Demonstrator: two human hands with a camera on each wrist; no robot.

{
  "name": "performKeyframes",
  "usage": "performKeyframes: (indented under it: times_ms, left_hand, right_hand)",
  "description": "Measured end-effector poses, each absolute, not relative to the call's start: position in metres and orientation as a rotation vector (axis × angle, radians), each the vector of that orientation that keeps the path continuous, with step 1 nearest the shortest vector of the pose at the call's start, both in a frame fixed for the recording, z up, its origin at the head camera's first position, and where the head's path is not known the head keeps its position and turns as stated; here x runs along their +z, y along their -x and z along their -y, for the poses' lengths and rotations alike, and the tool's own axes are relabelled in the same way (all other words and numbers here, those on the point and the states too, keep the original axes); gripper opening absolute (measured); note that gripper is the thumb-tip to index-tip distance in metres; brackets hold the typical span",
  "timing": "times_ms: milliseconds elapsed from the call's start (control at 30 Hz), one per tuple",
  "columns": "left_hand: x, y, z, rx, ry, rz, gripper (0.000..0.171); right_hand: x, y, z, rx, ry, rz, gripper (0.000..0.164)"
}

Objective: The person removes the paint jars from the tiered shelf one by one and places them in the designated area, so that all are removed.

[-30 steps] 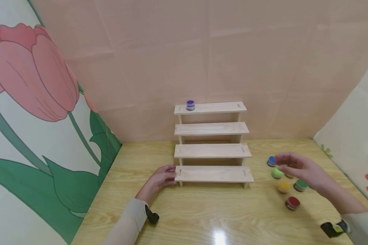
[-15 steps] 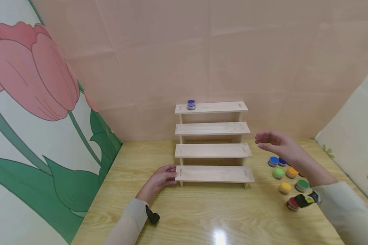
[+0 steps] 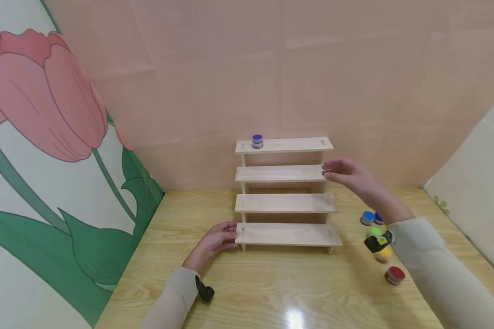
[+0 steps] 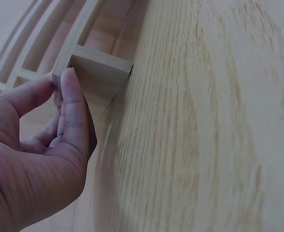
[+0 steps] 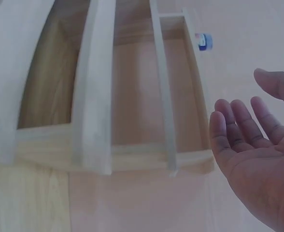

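A pale wooden four-step display rack (image 3: 284,202) stands on the table. My left hand (image 3: 215,240) pinches the left end of its lowest step; in the left wrist view thumb and finger of that hand (image 4: 50,140) sit on either side of the board's edge. On the top step, near its left end, is a small jar (image 3: 257,141) with a purple lid, seen too as a blue-purple jar (image 5: 204,42) in the right wrist view. My right hand (image 3: 350,176) is raised by the rack's right side, overlapping the second-highest step. Its fingers (image 5: 243,121) are loosely bent with nothing in the palm.
Right of the rack several small jars are grouped on the wood-grain table (image 3: 288,283): a blue jar (image 3: 368,218), a yellow jar (image 3: 383,254) and a red jar (image 3: 394,275) among them. My right forearm hides others. A pink backdrop (image 3: 206,91) rises behind the rack.
My right hand has moved left and up, from over the jars to beside the rack's upper steps. The left hand keeps its place on the lowest step.
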State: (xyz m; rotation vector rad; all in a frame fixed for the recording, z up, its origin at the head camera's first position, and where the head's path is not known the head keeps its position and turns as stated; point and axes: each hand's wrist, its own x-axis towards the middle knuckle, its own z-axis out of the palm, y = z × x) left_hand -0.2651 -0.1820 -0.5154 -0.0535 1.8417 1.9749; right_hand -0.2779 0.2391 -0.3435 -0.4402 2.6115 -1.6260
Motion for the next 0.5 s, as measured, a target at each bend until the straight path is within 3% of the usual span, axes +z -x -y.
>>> performKeyframes:
  times_ms: [500]
  left_hand:
    - [-0.515, 0.264, 0.181, 1.983, 0.057, -1.825, 0.056]
  right_hand:
    - [-0.308, 0.312, -0.195, -1.728, 0.449, -2.615, 0.049]
